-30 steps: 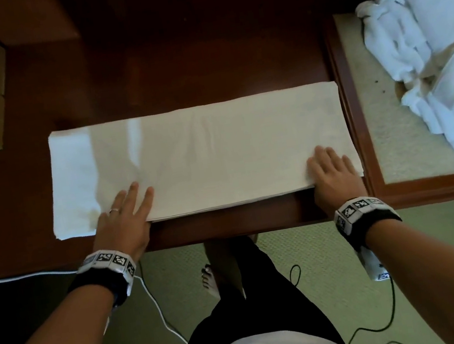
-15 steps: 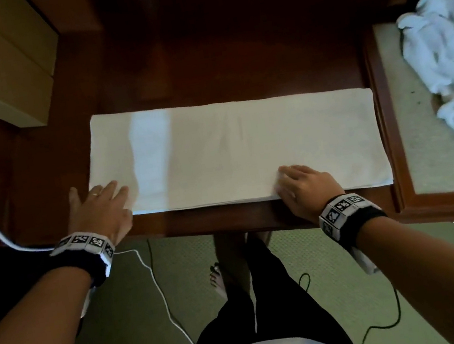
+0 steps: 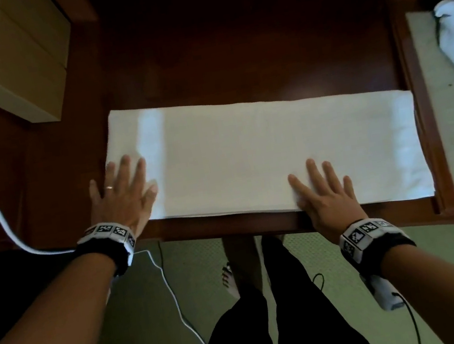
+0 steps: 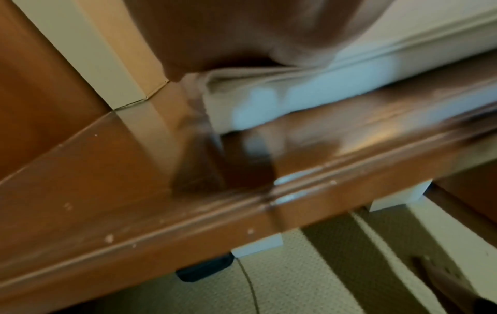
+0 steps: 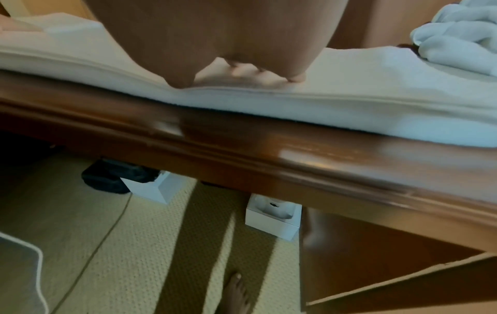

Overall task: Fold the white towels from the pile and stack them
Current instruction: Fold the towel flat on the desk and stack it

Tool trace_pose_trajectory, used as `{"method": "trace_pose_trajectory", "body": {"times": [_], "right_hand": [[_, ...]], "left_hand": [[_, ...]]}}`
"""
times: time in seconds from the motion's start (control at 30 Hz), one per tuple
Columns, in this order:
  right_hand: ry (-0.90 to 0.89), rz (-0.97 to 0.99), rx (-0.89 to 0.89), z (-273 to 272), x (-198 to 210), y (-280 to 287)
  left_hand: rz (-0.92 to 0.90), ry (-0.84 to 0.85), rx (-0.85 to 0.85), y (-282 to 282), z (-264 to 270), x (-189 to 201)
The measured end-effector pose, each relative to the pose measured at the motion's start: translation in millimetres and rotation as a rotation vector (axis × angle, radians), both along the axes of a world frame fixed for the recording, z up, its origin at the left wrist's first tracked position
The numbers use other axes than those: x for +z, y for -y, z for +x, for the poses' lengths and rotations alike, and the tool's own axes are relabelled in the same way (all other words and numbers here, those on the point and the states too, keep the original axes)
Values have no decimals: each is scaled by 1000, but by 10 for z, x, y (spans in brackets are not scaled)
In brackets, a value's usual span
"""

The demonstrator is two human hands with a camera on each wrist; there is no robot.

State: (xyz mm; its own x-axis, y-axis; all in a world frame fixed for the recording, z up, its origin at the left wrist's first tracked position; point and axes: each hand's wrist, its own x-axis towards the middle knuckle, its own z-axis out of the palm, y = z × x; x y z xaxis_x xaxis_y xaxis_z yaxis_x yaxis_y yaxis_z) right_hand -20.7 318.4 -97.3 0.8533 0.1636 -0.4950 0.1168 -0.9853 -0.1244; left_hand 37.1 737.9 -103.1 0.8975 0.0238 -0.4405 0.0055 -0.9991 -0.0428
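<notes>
Both hands lie flat with straight fingers on the folded towel on the bench: left hand at its left end, right hand at its near edge.

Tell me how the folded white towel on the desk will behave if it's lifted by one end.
The folded white towel would probably sag and drape: the right wrist view shows soft layers dimpling under the right hand. Its stacked layers look loose along the near edge, so they may slide apart or unfold. It cannot roll, and on the glossy desk it likely slides easily when pushed.
</notes>
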Motion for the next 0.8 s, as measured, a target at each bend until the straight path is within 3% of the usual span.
{"method": "trace_pose_trajectory", "body": {"times": [0.1,0.27,0.47,0.6,0.8], "right_hand": [[76,62,-67,97,106,-213],[190,195,2,379,154,-775],[150,107,67,610,-20,-1045],[125,26,34,551,-231,-383],[90,-90,-512,355,-101,1082]], "left_hand": [[-24,83,33,190,153,42],[-87,48,-196,752,303,-113],[-77,-5,4,646,236,-122],[-72,-2,42,682,193,-172],[-70,25,117,953,189,-58]]}}
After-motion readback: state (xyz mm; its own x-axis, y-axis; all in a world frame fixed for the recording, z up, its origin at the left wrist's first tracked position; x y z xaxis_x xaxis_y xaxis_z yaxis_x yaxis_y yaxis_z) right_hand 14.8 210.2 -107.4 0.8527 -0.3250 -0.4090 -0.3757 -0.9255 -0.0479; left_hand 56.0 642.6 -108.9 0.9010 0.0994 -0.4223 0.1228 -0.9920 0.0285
